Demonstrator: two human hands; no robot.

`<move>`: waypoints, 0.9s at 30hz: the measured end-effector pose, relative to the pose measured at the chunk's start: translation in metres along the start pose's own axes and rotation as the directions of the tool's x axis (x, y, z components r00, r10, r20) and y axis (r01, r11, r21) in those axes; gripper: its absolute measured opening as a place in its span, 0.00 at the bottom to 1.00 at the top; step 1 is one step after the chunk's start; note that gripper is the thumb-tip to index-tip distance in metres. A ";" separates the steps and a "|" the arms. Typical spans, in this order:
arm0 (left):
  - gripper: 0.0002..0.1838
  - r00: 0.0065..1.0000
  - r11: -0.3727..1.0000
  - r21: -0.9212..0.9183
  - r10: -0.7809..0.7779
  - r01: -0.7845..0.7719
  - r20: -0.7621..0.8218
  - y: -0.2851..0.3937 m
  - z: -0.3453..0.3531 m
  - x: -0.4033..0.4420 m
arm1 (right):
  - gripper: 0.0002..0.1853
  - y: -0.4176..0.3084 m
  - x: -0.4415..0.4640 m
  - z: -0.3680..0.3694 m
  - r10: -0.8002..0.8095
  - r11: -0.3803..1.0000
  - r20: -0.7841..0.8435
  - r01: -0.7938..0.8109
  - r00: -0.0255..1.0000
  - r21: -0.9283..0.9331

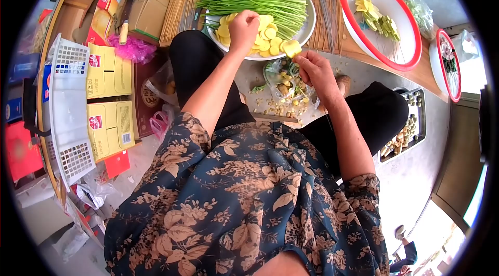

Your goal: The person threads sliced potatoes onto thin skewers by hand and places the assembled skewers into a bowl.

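Observation:
A large white plate [312,22] holds long green garlic chives [260,1] and many yellow potato slices [266,34]. My left hand [244,31] is closed above the potato slices, its fingers curled together; what they hold, if anything, is hidden. At the plate's near right edge, my right hand [315,71] pinches a small stack of potato slices [291,48] between thumb and fingers. Whether a skewer runs through this stack I cannot make out.
Thin skewers [326,11] lie on the wooden table beside the plate. A red-rimmed basin [345,11] holds skewered slices; a second basin [434,68] stands farther right. Below are a bag of scraps [283,86] and a metal tray [422,120]. A knife [123,32] rests by cartons.

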State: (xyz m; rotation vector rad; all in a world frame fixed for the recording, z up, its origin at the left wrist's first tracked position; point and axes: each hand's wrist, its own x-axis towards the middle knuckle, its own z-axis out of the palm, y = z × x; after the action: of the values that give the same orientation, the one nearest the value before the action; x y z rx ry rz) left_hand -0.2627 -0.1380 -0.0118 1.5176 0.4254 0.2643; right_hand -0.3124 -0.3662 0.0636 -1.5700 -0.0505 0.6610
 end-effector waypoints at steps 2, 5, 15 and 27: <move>0.04 0.751 0.505 0.604 0.608 -0.616 0.259 0.004 -0.004 -0.008 | 0.09 0.001 0.000 0.001 0.003 1.000 0.005 -0.002 1.000 -0.030; 0.04 0.746 0.432 0.636 0.550 -0.639 0.375 -0.006 0.000 -0.026 | 0.08 0.006 0.005 0.001 0.018 1.000 0.017 -0.018 1.000 -0.009; 0.04 0.850 0.572 0.654 0.475 -0.495 0.227 -0.011 0.005 -0.020 | 0.09 0.019 0.014 0.001 0.040 0.994 0.007 -0.039 0.999 -0.101; 0.05 0.797 0.557 0.600 0.547 -0.574 0.255 -0.004 0.005 -0.028 | 0.09 0.024 0.020 0.002 0.049 0.993 0.013 -0.047 0.999 -0.105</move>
State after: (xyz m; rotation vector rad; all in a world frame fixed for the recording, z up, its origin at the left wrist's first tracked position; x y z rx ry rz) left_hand -0.2865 -0.1546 -0.0133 2.3512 -0.0533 0.6408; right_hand -0.3053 -0.3597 0.0338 -1.6716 -0.0601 0.7181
